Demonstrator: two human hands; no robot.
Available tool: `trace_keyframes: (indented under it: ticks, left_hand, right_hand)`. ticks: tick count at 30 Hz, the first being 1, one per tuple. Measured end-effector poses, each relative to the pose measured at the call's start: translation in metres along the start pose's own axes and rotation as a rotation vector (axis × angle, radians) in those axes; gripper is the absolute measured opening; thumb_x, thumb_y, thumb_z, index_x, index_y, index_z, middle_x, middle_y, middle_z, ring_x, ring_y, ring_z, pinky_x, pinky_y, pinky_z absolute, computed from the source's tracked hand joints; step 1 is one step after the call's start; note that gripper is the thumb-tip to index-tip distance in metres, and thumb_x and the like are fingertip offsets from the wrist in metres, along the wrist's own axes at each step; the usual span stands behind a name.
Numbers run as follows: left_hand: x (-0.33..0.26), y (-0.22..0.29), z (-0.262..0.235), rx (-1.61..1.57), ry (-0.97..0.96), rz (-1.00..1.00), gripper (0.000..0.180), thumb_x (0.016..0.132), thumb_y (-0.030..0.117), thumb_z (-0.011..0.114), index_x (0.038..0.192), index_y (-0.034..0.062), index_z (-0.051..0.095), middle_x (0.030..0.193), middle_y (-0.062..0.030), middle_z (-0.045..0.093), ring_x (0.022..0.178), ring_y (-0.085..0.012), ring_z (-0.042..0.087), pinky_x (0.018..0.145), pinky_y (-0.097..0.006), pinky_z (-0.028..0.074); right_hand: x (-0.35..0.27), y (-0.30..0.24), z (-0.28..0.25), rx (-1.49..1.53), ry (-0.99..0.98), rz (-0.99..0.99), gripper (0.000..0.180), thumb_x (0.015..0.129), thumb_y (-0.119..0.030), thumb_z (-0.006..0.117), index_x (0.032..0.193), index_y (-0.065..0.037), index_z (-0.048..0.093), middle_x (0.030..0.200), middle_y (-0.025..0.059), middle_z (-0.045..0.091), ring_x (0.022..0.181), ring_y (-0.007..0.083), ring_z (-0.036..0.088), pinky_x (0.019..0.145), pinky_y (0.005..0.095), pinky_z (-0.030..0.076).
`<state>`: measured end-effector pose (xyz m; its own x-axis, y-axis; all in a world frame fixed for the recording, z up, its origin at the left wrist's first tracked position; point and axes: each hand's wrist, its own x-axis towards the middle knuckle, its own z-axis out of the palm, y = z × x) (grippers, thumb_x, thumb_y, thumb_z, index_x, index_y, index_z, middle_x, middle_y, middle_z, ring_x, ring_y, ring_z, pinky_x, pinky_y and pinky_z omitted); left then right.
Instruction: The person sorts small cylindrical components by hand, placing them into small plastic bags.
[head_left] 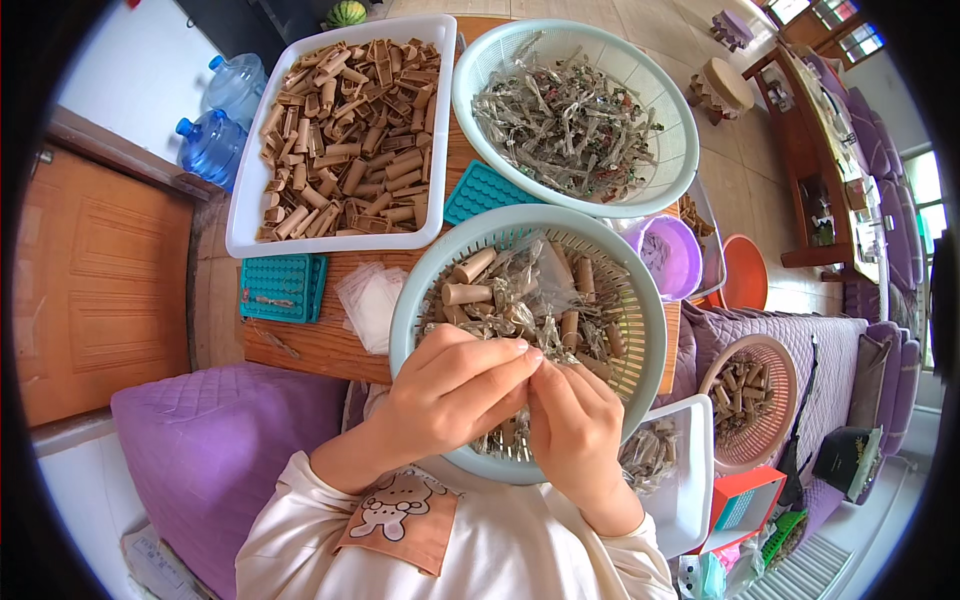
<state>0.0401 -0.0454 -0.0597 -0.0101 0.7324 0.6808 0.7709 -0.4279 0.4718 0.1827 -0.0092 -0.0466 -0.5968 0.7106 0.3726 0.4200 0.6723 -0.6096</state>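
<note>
Over a grey-green plastic basket, my left hand and my right hand meet with their fingertips pinched together. Whatever is between the fingers is small and mostly hidden; I cannot make it out. Crinkled clear plastic shows just beyond the fingertips, but whether it is held or only lies behind them I cannot tell. Inside the basket are several tan cylinder-shaped pieces mixed with clear wrapped bits. A flat clear plastic bag lies among them.
A white tray of tan half-round pieces and a pale round basket of wrapped bits stand farther back. Clear bags and teal moulded trays lie on the wooden table. Rightward are a purple bucket, pink basket and white bin.
</note>
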Motion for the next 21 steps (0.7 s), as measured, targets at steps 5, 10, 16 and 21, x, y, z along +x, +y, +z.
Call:
trace_keyframes:
  ticks: [5, 10, 16, 21]
  left_hand:
    - [0.014, -0.018, -0.008, -0.066, -0.004, -0.189, 0.013, 0.064, 0.001, 0.064, 0.074, 0.0084, 0.062, 0.078, -0.0033, 0.058, 0.068, -0.0182, 0.057, 0.063, -0.029, 0.048]
    - [0.023, -0.048, -0.024, -0.325, 0.480, -0.564, 0.011, 0.082, -0.004, 0.044, 0.075, 0.0005, 0.052, 0.080, -0.0107, 0.059, 0.065, -0.0081, 0.054, 0.059, -0.020, 0.042]
    - [0.000, -0.020, -0.003, -0.853, -0.134, -0.494, 0.012, 0.070, -0.003, 0.037, 0.071, 0.0021, 0.048, 0.067, -0.0061, 0.047, 0.056, -0.0136, 0.043, 0.056, -0.025, 0.037]
    - [0.011, -0.011, 0.002, -0.747, -0.278, -0.386, 0.013, 0.074, 0.014, 0.047, 0.072, 0.0022, 0.050, 0.064, -0.0071, 0.043, 0.056, -0.0179, 0.045, 0.051, -0.027, 0.036]
  right_hand:
    - [-0.001, -0.002, -0.004, -0.064, -0.075, -0.008, 0.032, 0.065, 0.007, 0.059, 0.096, 0.001, 0.057, 0.078, 0.0092, 0.061, 0.061, 0.0201, 0.057, 0.055, 0.0285, 0.046]
    - [-0.006, 0.011, -0.005, 0.343, 0.175, 0.132, 0.017, 0.073, 0.006, 0.057, 0.089, 0.001, 0.060, 0.079, 0.0093, 0.059, 0.061, 0.0167, 0.055, 0.054, 0.0255, 0.044]
    - [-0.008, 0.015, 0.006, 0.790, 0.309, 0.214, 0.016, 0.085, -0.010, 0.052, 0.093, 0.000, 0.063, 0.066, -0.0009, 0.043, 0.060, 0.0093, 0.038, 0.056, 0.0210, 0.032]
    - [-0.016, 0.014, 0.005, 0.953, 0.260, 0.312, 0.021, 0.087, -0.016, 0.051, 0.093, 0.001, 0.062, 0.067, 0.0018, 0.047, 0.060, 0.0084, 0.039, 0.054, 0.0221, 0.030]
